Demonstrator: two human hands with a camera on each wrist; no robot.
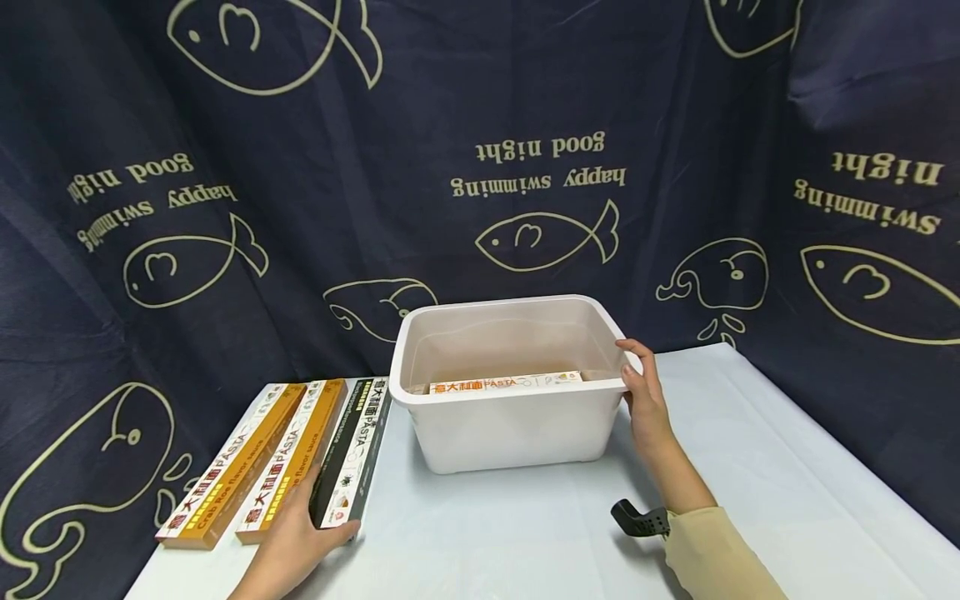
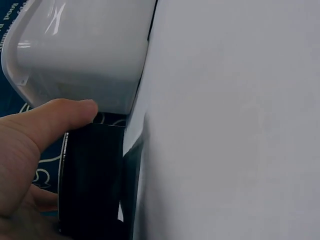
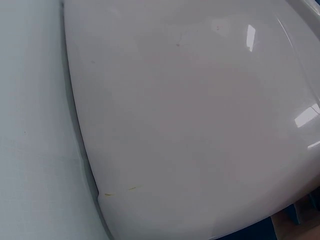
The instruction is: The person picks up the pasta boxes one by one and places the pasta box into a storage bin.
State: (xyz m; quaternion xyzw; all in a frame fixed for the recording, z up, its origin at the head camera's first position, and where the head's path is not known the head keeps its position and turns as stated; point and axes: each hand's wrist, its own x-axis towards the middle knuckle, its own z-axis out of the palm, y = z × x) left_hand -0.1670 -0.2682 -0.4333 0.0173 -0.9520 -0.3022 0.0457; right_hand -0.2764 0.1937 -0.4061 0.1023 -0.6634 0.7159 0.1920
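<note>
My left hand (image 1: pixel 292 537) is at the near end of a black-and-white pasta box (image 1: pixel 362 458), its thumb on one side and fingers on the other. In the left wrist view the box's dark end (image 2: pixel 92 175) stands between thumb and fingers. With my right hand (image 1: pixel 648 408) I hold the right rim of a white plastic bin (image 1: pixel 513 433), fingers over the edge. Inside the bin lies another pasta box (image 1: pixel 506 383), its lower part hidden by the front wall. The bin's smooth side (image 3: pixel 190 110) fills most of the right wrist view.
Two orange-and-white pasta boxes (image 1: pixel 292 467) lie side by side left of the black one. A white cloth (image 1: pixel 480 533) covers the table. Behind hangs a dark blue curtain (image 1: pixel 420 208) with fish drawings. A black strap-like piece (image 1: pixel 637 518) sticks out by the right sleeve.
</note>
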